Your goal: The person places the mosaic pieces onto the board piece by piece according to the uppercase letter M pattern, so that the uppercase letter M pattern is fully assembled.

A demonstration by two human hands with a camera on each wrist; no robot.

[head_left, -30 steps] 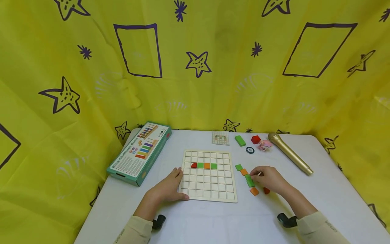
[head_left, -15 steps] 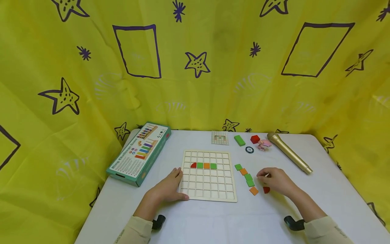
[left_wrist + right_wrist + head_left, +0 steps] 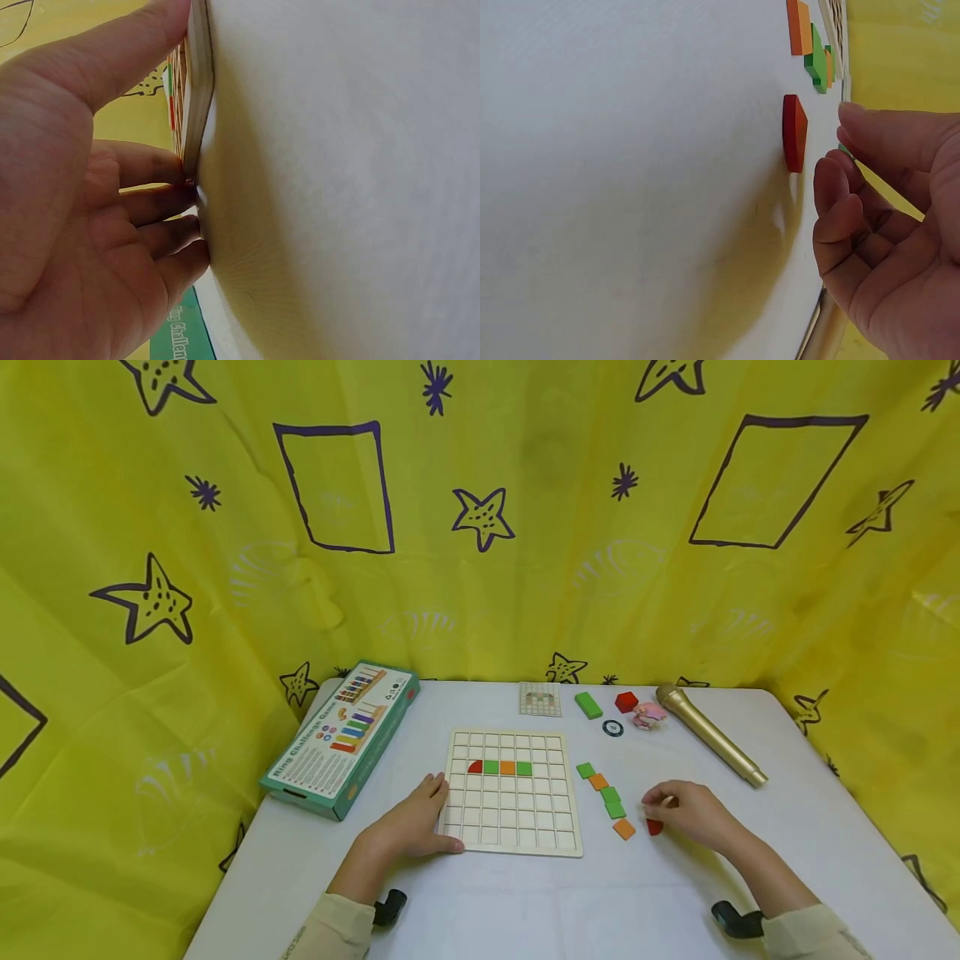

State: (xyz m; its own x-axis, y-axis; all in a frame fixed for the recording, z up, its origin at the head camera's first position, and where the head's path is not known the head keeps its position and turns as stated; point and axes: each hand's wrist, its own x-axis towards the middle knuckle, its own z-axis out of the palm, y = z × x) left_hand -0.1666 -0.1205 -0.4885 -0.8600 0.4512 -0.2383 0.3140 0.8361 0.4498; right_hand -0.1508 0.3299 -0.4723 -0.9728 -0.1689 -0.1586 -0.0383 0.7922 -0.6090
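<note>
Five green and orange tiles (image 3: 611,796) and one red piece (image 3: 655,828) lie on the white surface (image 3: 525,910) right of the gridded board (image 3: 510,823). The right hand (image 3: 690,812) is just beside the red piece, fingers loosely curled and narrow, without gripping it; the left hand (image 3: 414,822) touches the board with extended fingers.

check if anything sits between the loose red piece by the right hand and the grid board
Yes: the nearer orange tile lies flat between the red piece and the right side of the grid board. A low lift would probably clear it.
</note>
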